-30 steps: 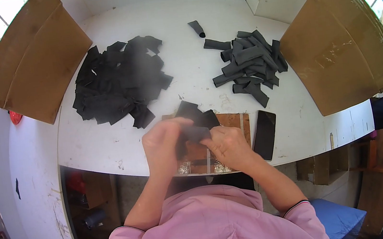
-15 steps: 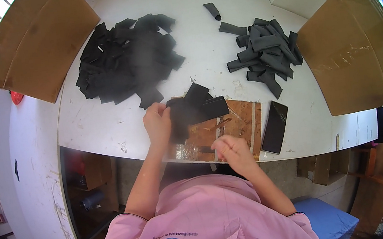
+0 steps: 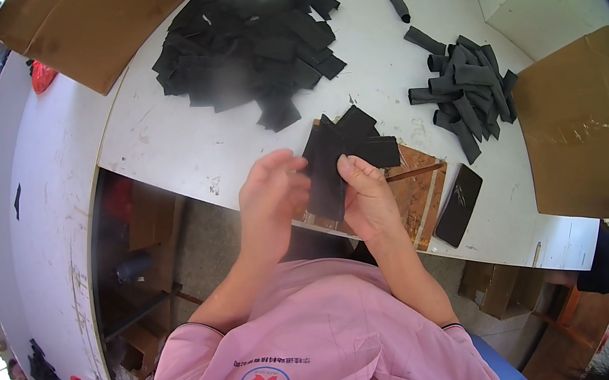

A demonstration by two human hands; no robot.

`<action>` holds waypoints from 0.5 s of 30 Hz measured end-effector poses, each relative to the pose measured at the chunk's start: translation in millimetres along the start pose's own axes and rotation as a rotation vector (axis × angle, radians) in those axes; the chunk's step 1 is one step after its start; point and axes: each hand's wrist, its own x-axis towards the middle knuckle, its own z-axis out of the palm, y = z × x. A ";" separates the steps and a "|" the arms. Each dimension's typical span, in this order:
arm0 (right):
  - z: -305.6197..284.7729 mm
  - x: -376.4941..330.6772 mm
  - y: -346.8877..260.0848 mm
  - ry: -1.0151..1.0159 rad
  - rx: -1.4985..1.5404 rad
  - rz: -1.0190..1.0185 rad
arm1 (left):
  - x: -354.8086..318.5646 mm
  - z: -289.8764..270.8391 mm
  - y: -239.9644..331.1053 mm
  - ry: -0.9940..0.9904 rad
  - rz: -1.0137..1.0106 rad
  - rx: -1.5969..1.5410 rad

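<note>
In front of me my right hand [image 3: 371,200] pinches a flat, dark rectangular fabric piece [image 3: 326,176], its thumb on the near face. Just left of that piece, my left hand [image 3: 270,194] is slightly blurred, fingers loosely bent and apart, with nothing visible in them. Behind the held piece a few more black fabric pieces [image 3: 357,125] lie crossed over a worn brown board [image 3: 418,202] at the table's front edge. The fingers of my right hand beneath the fabric are hidden.
A large heap of flat black pieces [image 3: 248,51] covers the back left. Rolled dark fabric tubes [image 3: 467,80] are piled at right, two apart from the rest. A phone [image 3: 459,204] lies beside the board. Cardboard boxes [image 3: 581,130] flank the white table [image 3: 183,144].
My right hand has moved up from the board and taken hold of a fabric piece. My left hand has let go and drawn back slightly. The whole view has shifted and turned.
</note>
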 end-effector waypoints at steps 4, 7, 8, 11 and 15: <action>4.8 0.9 2.3 0.053 0.017 0.018 | -27.1 -4.0 -7.0 0.026 0.049 0.028; 3.7 1.0 7.0 0.082 0.009 0.019 | -33.4 -4.8 -9.5 -0.005 0.054 0.142; 4.0 0.7 7.7 0.082 0.006 0.022 | -33.4 -3.9 -9.6 -0.001 0.055 0.139; 4.4 2.6 11.5 0.100 -0.023 0.006 | -32.6 -4.1 -7.7 0.023 0.051 0.110; 3.0 3.8 12.2 0.100 -0.069 -0.032 | -28.2 -4.0 -8.0 0.044 0.046 0.111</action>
